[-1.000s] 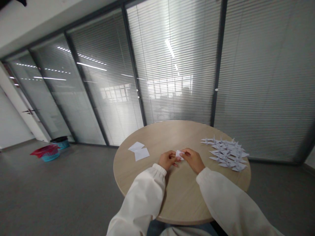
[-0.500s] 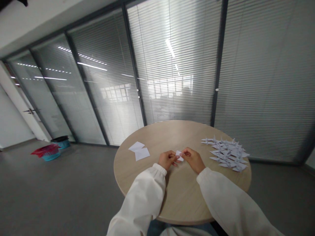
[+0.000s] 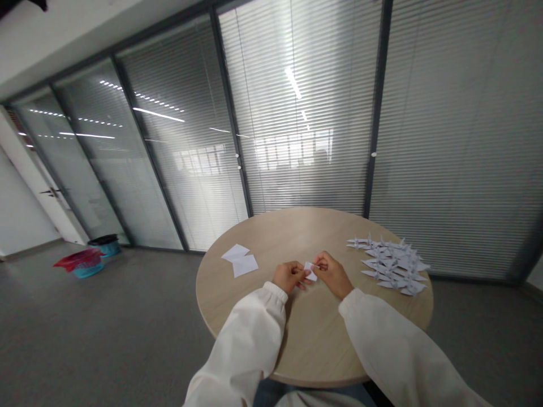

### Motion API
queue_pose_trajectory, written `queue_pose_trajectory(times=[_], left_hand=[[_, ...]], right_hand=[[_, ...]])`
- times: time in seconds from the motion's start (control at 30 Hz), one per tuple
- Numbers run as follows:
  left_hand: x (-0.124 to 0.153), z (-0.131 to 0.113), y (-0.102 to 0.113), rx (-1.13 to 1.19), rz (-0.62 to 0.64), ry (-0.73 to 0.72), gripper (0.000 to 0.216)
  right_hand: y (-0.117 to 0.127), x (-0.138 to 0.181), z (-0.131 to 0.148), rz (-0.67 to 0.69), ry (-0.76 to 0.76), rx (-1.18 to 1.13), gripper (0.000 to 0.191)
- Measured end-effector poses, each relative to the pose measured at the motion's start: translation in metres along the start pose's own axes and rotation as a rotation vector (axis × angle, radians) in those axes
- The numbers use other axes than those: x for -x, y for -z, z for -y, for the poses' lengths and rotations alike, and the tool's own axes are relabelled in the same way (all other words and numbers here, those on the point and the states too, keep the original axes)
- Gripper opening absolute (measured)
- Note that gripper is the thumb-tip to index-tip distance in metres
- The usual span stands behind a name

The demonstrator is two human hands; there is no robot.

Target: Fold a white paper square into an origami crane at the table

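A small folded piece of white paper (image 3: 311,272) is between my hands, just over the middle of the round table. My left hand (image 3: 290,275) pinches its left side between thumb and fingers. On the other side, my right hand (image 3: 332,273) grips the upper right edge, where a thin flap of the paper stands up at the fingertips. The fingers partly cover the paper, so its exact fold is hard to make out.
White paper sheets (image 3: 245,265) lie at the table's left. Several folded paper cranes (image 3: 394,265) crowd the right side of the round wooden table (image 3: 322,350). Two bins, one red-lined (image 3: 82,263) and one black-lined (image 3: 106,244), stand on the floor by the glass partition (image 3: 297,186).
My right hand has shifted slightly, its fingertips lifting a flap of the paper. The left hand stays almost in place.
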State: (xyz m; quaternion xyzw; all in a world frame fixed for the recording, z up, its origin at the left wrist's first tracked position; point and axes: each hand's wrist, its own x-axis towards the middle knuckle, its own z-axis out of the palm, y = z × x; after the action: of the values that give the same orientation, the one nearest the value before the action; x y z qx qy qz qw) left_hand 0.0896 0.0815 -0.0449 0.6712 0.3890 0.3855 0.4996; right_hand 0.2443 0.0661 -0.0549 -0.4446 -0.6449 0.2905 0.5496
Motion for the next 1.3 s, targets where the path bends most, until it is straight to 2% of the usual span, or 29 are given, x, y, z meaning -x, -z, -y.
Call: queue_pose_trajectory(times=[0.1,0.23,0.77,1.3], left_hand=[[0.0006,0.0018,-0.0006,-0.047,0.019,-0.003,0.039],[0.0006,0.0044,-0.0011,-0.110,0.044,-0.007,0.041],[0.0030,-0.0038,-0.0024,-0.174,0.011,-0.009,0.043],[0.0010,-0.0019,-0.0003,-0.146,-0.006,-0.044,0.033]], right_hand=[[-0.0002,-0.0004,-0.0004,0.058,0.000,-0.058,0.024],[0.0005,0.0003,0.0005,0.126,0.014,-0.040,0.019],[0.0006,-0.0003,0.0008,0.076,0.035,-0.053,0.019],[0.0034,-0.0025,-0.0013,0.011,0.051,-0.015,0.024]])
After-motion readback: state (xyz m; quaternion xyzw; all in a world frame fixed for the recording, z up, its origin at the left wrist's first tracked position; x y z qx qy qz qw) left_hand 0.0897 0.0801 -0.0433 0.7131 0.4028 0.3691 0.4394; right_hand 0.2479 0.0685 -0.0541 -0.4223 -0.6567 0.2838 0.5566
